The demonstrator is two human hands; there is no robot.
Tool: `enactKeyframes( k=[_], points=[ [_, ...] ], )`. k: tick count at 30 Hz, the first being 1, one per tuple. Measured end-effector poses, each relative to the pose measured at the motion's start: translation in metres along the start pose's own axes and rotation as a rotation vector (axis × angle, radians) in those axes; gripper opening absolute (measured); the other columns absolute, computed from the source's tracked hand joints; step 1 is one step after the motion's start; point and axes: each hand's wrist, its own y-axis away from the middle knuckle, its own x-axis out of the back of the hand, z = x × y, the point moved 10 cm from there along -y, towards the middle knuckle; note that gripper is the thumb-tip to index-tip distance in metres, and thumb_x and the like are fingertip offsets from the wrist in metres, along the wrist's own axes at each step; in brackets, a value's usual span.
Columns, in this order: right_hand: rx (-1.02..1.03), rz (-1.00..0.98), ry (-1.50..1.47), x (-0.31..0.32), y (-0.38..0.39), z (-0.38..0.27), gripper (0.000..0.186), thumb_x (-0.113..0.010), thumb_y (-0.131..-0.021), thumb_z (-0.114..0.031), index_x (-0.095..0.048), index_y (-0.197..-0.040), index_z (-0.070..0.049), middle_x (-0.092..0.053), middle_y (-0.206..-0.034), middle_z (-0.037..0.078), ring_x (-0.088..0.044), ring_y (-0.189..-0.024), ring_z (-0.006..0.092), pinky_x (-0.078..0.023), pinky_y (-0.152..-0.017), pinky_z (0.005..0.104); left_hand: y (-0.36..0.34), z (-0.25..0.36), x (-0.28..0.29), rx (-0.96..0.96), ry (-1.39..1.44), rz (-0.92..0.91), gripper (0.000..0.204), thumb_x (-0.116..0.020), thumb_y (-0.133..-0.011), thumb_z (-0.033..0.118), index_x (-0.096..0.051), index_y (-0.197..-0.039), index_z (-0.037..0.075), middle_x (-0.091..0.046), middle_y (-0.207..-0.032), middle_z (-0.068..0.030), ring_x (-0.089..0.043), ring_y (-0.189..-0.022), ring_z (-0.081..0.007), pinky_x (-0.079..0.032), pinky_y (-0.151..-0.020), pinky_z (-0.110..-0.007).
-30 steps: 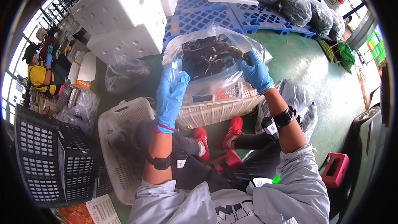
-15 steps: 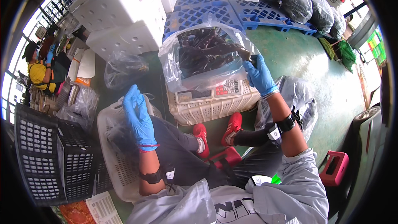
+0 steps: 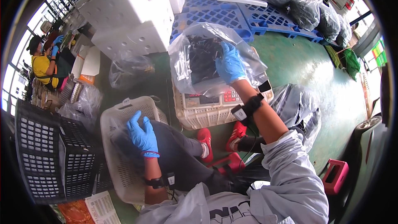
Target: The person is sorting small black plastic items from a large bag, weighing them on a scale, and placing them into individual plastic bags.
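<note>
A clear plastic bag (image 3: 182, 54) stands wide-mouthed on a digital scale (image 3: 209, 99). Long dark eggplants (image 3: 201, 60), as they look, fill it. My right hand (image 3: 230, 66), in a blue glove, reaches over the bag's right side; its fingers curl at the stem end of one eggplant, which is partly hidden. My left hand (image 3: 143, 135), gloved too, hangs above my thigh and the white slotted basket (image 3: 108, 141). It is open, fingers apart, holding nothing. Beneath the scale is an upturned cream crate (image 3: 195, 118).
White foam boxes (image 3: 128, 12) stack up at the far left. Blue pallets (image 3: 215, 16) carry filled bags (image 3: 304, 10) behind. Black crates (image 3: 41, 157) stand at the left. A plastic bag (image 3: 298, 103) lies by my right leg, a red stool (image 3: 335, 176) farther right. Another person (image 3: 45, 66) sits far left.
My right hand has moved left from the bag's right rim to over its contents, carrying the eggplant's stem end inward. My left hand has dropped lower and its fingers have spread.
</note>
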Motion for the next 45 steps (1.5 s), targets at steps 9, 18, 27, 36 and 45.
enactKeyframes(
  k=[9,18,27,36,45],
  points=[
    [0.129,-0.224,-0.351,0.078,0.096,-0.013,0.035,-0.058,-0.078,0.004,-0.053,-0.111,-0.005,-0.053,-0.103,0.011,-0.053,-0.095,0.0261,-0.044,-0.085,0.0332,-0.001,0.019,-0.009,-0.039,-0.065,-0.058,0.029,-0.063,-0.080,0.017,-0.060,-0.108,0.010,-0.058,-0.095,-0.0121,-0.056,-0.091,-0.0313,-0.043,-0.081,-0.041],
    [-0.291,-0.303,-0.755,0.136,0.145,0.021,0.024,-0.048,-0.084,0.011,-0.061,-0.102,0.003,-0.064,-0.091,0.005,-0.062,-0.082,0.0119,-0.050,-0.077,0.0244,0.002,0.014,-0.004,-0.048,-0.047,-0.053,0.028,-0.062,-0.081,0.015,-0.060,-0.108,0.009,-0.058,-0.097,-0.0115,-0.056,-0.093,-0.0305,-0.043,-0.082,-0.041],
    [-0.760,0.906,-0.697,0.348,0.318,0.281,0.017,-0.052,-0.088,-0.011,-0.064,-0.095,-0.001,-0.060,-0.068,0.003,-0.052,-0.056,0.0093,-0.041,-0.052,0.0214,0.004,0.025,-0.018,-0.025,-0.069,-0.147,0.024,-0.057,-0.087,0.013,-0.059,-0.110,0.003,-0.058,-0.107,-0.0124,-0.057,-0.098,-0.0284,-0.047,-0.082,-0.037],
    [-1.291,-0.096,0.315,0.199,0.509,0.431,0.043,-0.065,-0.073,-0.025,-0.063,-0.115,-0.013,-0.065,-0.105,0.012,-0.062,-0.097,0.0302,-0.047,-0.086,0.0449,0.006,0.040,-0.055,-0.099,-0.055,-0.281,0.028,-0.048,-0.095,0.019,-0.057,-0.112,-0.002,-0.059,-0.110,-0.0163,-0.057,-0.102,-0.0279,-0.048,-0.085,-0.036],
    [-0.984,-0.458,0.752,0.143,0.478,0.464,0.019,-0.050,-0.083,-0.019,-0.062,-0.098,-0.013,-0.062,-0.092,0.012,-0.056,-0.090,0.0284,-0.042,-0.074,0.0422,0.002,0.053,-0.081,-0.244,-0.283,-0.366,0.033,-0.049,-0.095,0.025,-0.058,-0.115,0.000,-0.060,-0.110,-0.0152,-0.061,-0.092,-0.0236,-0.048,-0.080,-0.031]
  ],
)
